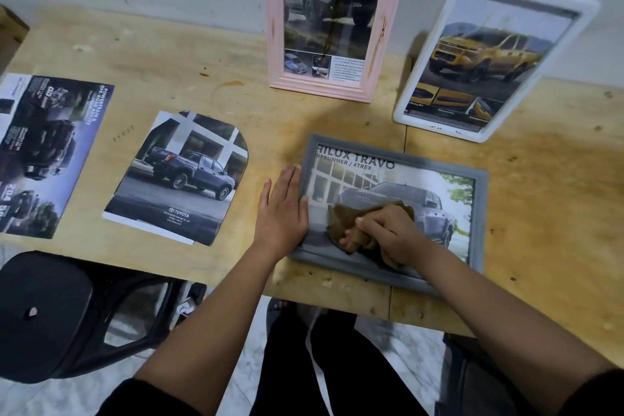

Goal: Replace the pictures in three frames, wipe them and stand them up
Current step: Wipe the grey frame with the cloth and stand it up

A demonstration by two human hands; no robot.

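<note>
Dim, soft light, slight blur, wide-angle bending toward the edges

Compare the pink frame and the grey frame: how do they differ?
The pink frame is arched, the grey frame rectangular. The pink frame stands upright; the grey frame lies flat. The right hand holds a cloth on the grey frame; nothing touches the pink frame. Both hold truck pictures.

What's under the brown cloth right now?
The cloth, gripped by the right hand, lies on the front of the flat grey frame. A truck picture shows around it; the patch directly beneath is covered.
</note>
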